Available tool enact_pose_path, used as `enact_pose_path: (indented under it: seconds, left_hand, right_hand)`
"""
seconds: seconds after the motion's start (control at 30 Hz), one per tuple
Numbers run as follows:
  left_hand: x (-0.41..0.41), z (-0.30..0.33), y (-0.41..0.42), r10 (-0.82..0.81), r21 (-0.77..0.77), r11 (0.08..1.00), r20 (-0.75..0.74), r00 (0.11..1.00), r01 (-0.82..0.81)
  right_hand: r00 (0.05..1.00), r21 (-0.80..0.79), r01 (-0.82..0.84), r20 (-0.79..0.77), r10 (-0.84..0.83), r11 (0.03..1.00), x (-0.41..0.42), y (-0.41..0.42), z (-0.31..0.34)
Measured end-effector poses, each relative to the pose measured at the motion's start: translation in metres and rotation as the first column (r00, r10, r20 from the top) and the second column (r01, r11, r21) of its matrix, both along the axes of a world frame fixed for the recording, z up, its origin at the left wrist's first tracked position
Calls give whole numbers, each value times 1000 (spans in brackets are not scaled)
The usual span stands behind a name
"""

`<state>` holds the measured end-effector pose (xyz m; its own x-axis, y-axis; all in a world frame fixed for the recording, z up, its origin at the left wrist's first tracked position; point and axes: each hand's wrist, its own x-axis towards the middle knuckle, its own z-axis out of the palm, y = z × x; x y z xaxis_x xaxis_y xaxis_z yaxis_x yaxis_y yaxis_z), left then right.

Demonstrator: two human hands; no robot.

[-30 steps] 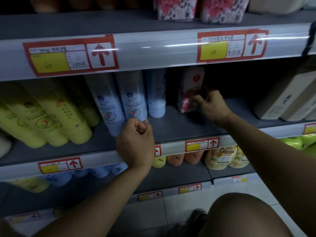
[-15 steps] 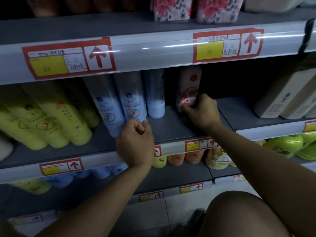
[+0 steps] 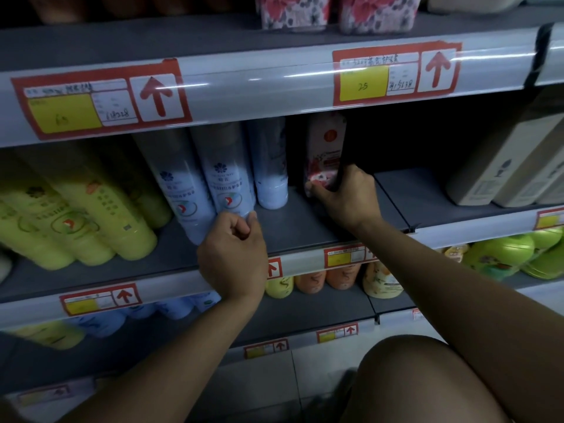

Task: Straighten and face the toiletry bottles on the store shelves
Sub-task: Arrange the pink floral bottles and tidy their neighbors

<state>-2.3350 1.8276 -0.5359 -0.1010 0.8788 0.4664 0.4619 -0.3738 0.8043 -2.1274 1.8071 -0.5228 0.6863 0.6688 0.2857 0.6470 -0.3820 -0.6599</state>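
Fingers of the right hand (image 3: 345, 198) wrap the base of a pink-and-white floral bottle (image 3: 325, 154), which stands well back from the middle shelf's (image 3: 305, 222) front edge, just right of three pale blue bottles (image 3: 227, 175). The left hand (image 3: 233, 254) is curled in a loose fist at the foot of the middle blue bottle, knuckles touching it, grasping nothing visible. Yellow-green bottles (image 3: 100, 209) lean toward the shelf's left end; beige cartons (image 3: 503, 166) sit at its right end.
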Motion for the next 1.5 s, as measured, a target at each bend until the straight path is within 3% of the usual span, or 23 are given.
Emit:
enact_pose_path:
  seconds: [0.33, 0.63, 0.93, 1.1, 1.2, 1.37, 1.5]
  left_hand:
    - [-22, 9, -8, -192, 17, 981, -54, 980, 193]
    - [-36, 54, -29, -340, 90, 936, -17, 940, 340]
    - [-55, 134, -65, -398, 309, 867, -46, 916, 391]
    - [-66, 177, -77, -442, 352, 834, -30, 896, 424]
    - [-73, 198, -84, -451, 375, 817, -60, 890, 439]
    - [-77, 226, -89, -448, 406, 788, -139, 883, 464]
    - [-71, 245, -80, -460, 286, 799, -277, 844, 529]
  right_hand:
    - [996, -103, -60, 60, 66, 993, -3, -19, 13]
    - [986, -62, -85, 137, 93, 994, -24, -65, 58]
    - [958, 96, -104, 275, 74, 990, -63, -122, 135]
    - [944, 222, -12, 325, -62, 975, -73, -156, 181]
    - [940, 296, 16, 321, -115, 955, -77, -170, 207]
    - [948, 308, -34, 312, -67, 951, -82, -177, 234]
    - [967, 291, -68, 255, -8, 954, -84, -170, 246]
